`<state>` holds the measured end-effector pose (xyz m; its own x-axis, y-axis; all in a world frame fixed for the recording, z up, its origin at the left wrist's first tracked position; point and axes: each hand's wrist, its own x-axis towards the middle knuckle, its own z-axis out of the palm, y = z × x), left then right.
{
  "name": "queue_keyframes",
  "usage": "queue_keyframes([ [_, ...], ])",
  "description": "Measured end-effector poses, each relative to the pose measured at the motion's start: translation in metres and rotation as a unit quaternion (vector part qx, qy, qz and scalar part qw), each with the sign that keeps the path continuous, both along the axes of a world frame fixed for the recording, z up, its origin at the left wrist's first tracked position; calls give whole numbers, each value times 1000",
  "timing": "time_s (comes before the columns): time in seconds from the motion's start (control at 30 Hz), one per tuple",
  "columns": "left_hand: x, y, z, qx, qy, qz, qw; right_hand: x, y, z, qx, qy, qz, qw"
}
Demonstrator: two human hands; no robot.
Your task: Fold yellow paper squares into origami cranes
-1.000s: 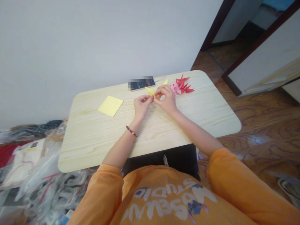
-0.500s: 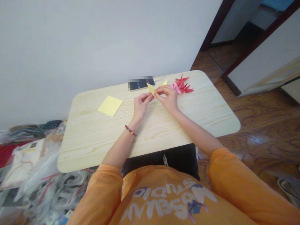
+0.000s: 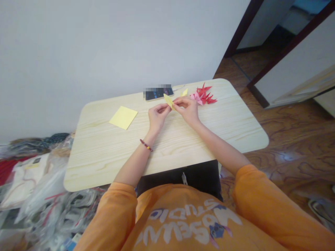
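Note:
Between my two hands, above the far part of the table, is a piece of folded yellow paper (image 3: 168,100). The fingertips of my left hand (image 3: 157,115) pinch its lower left side. From the right, my right hand (image 3: 188,109) pinches the same paper, with thumb and fingers closed on it. My fingers hide its lower part, so its full shape cannot be made out. Just beyond my right hand lies another yellow folded paper piece (image 3: 184,92), partly covered. Pink folded paper (image 3: 196,98) and red folded paper cranes (image 3: 206,94) sit close to the right.
A stack of square yellow paper (image 3: 123,117) lies on the left of the pale wooden table (image 3: 104,153). By the wall is a phone (image 3: 159,93). Plastic-wrapped goods (image 3: 57,205) pile up on the left floor. A doorway (image 3: 261,45) opens at right.
The folded yellow paper is tilted slightly differently and its tip sits a little lower. Both hands keep their pinch on it, nearly in the same place.

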<state>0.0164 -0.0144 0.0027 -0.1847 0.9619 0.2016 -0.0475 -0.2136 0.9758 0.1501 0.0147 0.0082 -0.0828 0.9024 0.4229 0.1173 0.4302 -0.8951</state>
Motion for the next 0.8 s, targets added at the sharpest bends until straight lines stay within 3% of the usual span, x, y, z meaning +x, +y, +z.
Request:
queue_keyframes([
  [0.1, 0, -1, 0, -4, 28, 37, 999, -2, -6, -1, 31, -46, -2, 998],
  [0.3, -3, 0, -1, -3, 20, 49, 999, -5, -12, 3, 79, -101, -16, 992],
  [0.53, -9, 2, 3, -12, 14, 42, 999, -1, -7, 7, 53, -72, 32, 995],
  [0.8, -6, 1, 4, 0, 18, 30, 999, -1, 0, -2, 15, -7, 21, 1000],
])
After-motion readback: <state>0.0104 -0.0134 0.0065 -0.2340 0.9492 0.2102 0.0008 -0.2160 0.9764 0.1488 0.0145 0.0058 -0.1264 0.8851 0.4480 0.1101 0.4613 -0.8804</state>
